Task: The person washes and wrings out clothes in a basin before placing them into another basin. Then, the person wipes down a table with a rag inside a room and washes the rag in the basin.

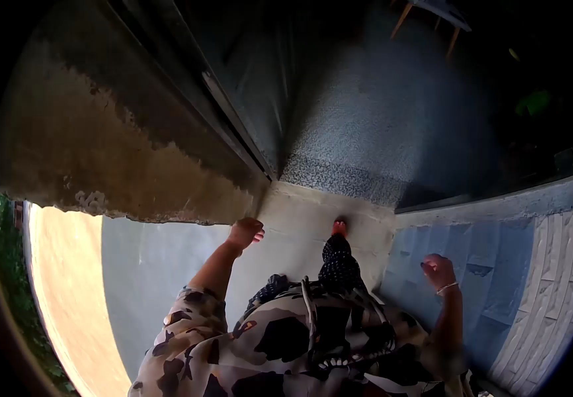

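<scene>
My left hand point(246, 233) hangs in front of me at the left, near the lower edge of a worn plastered wall. Its fingers are curled in, and nothing shows in them. On the right, my right hand point(438, 270) is held out over grey-blue wall tiles, fingers also curled, with no object visible. A thin bracelet point(446, 288) circles that wrist. One bare foot point(339, 227) of mine stands forward on the pale doorway sill point(306, 205), below a dark dotted trouser leg point(339, 261).
Ahead, a dim room with a speckled floor point(366, 126) opens beyond the sill. A metal door frame point(227, 112) and the stained wall point(68, 145) border it on the left. Far back stand wooden legs point(402, 20) of a piece of furniture. White textured tiles point(554, 278) cover the right side.
</scene>
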